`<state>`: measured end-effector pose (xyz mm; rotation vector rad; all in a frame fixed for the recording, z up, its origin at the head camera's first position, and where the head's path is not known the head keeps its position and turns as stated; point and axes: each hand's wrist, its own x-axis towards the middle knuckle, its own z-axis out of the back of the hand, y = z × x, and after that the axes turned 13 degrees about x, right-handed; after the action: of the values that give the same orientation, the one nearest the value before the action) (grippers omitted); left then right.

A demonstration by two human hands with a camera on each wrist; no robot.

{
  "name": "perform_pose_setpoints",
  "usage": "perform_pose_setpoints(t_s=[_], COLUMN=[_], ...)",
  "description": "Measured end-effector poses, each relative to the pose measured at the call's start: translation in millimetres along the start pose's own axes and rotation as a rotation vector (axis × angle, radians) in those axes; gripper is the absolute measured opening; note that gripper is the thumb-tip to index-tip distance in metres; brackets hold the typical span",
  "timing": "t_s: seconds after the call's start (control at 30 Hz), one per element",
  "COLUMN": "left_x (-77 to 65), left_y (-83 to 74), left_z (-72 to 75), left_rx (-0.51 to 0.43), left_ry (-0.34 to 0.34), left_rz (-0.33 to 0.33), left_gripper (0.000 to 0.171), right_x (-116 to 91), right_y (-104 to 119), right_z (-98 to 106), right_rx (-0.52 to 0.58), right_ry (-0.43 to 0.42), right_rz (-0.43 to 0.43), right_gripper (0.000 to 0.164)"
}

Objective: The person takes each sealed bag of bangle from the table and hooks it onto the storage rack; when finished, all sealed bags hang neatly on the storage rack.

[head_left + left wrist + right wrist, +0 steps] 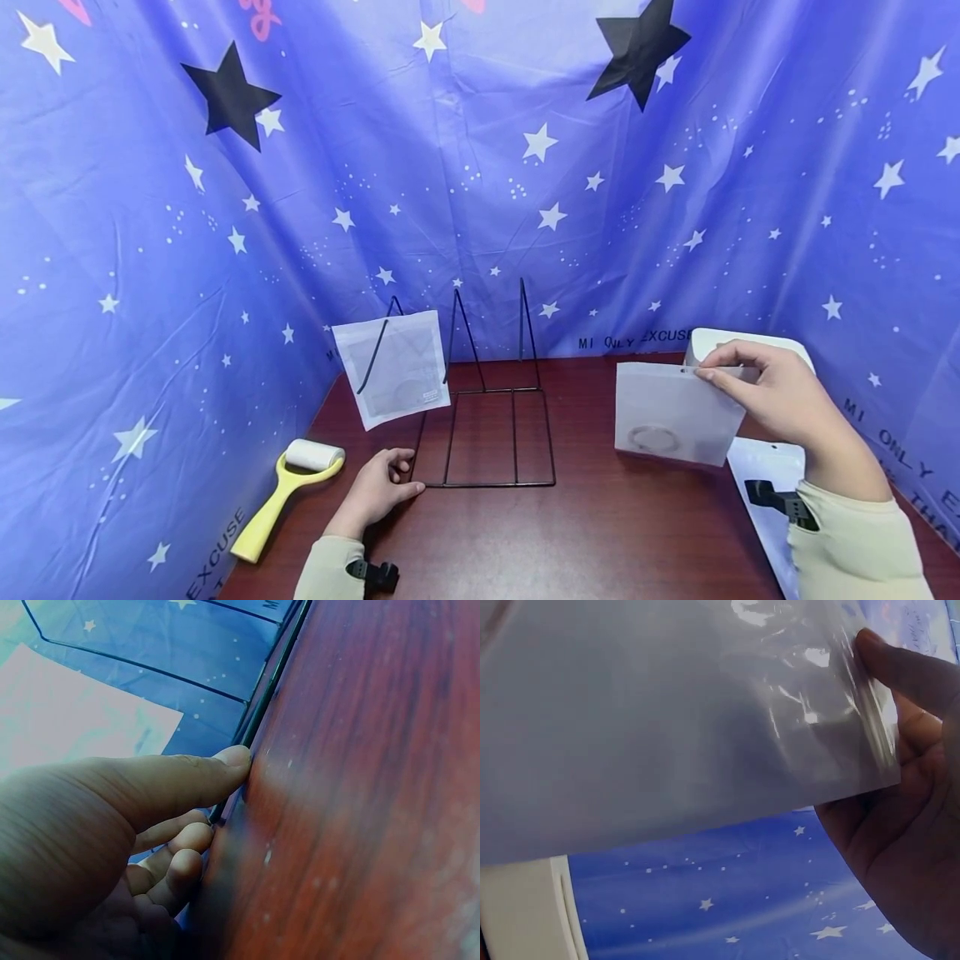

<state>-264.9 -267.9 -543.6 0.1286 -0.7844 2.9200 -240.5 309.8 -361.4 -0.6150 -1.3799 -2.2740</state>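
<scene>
In the head view a black wire rack [516, 433] with upright prongs stands on the table. My left hand [381, 490] pinches its front left corner; in the left wrist view the thumb [229, 757] lies on the wire and the other fingers are curled below. A white flat bag [397, 367] hangs from the rack's left prong, slightly tilted. My right hand [780, 387] grips the top edge of a translucent plastic bag [667, 417] over the right part of the table. Inside this bag a ring-shaped thing shows near the bottom. In the right wrist view the bag [667, 735] fills most of the picture.
A yellow-handled lint roller [262, 521] lies at the left edge of the table [600, 533]. Behind my right hand is a white box [720, 337]. A white pouch [765, 467] lies under my right forearm. Blue star-patterned curtain [480, 225] encloses the table's back and sides.
</scene>
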Motion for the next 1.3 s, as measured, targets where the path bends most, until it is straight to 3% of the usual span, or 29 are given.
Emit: perform_pose_setpoints(t_s=[0.17,0.47,0.87,1.1,1.3], left_x=[1.3,1.6,1.7,3.2,3.0], left_y=[0.1,0.2,1.0,1.4,2.0], left_z=[-1.4,-0.8,-2.1,-2.3,-1.7], left_rx=[-0.002,-0.003,-0.014,-0.006,-0.001], left_ry=[-0.004,-0.013,-0.013,-0.01,-0.009], left_rz=[0.005,0.004,-0.004,-0.013,-0.013], left_gripper=[0.054,0.054,0.055,0.055,0.056], right_x=[1,-5,-2,-2,0], right_y=[7,24,33,38,40], right_z=[0,3,-14,-27,-36], right_rx=[-0.043,-0.053,0.046,0.065,0.086], right_ry=[-0.073,-0.092,-0.118,-0.185,-0.183], right_rz=[0.009,-0.045,0.141,0.117,0.131], right_gripper=[0.012,0.008,0.024,0.019,0.02])
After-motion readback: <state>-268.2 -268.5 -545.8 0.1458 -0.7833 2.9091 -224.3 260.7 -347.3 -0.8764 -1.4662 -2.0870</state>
